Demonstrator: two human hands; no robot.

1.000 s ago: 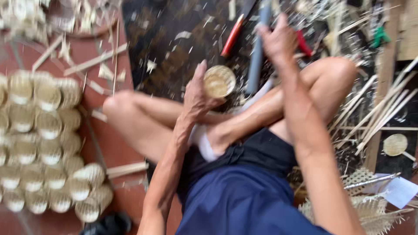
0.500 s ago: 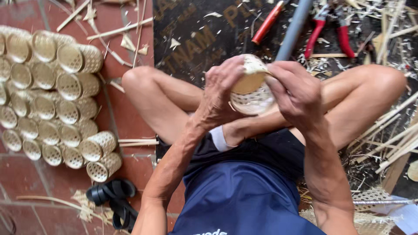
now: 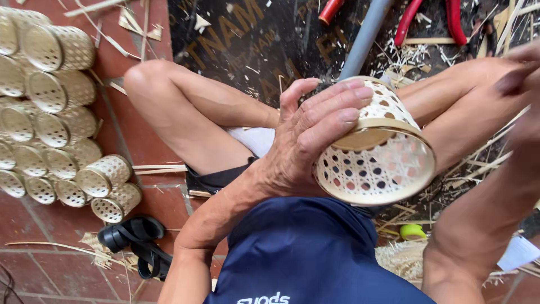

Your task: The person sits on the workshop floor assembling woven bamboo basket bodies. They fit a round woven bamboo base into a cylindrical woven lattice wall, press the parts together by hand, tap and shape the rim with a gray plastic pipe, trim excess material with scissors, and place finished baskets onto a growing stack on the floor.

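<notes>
Left hand [image 3: 315, 141] curls around woven basket [image 3: 377, 152]; blurred right hand's [image 3: 520, 73] grip unclear.

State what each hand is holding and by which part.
The left hand grips a small woven bamboo basket by its side wall, fingers across the top near the rim. The right hand is blurred at the frame edge; whether it holds anything cannot be told.

right hand [image 3: 520, 73] blurred and cut off at edge, red pliers [image 3: 430, 19] cropped at top
</notes>
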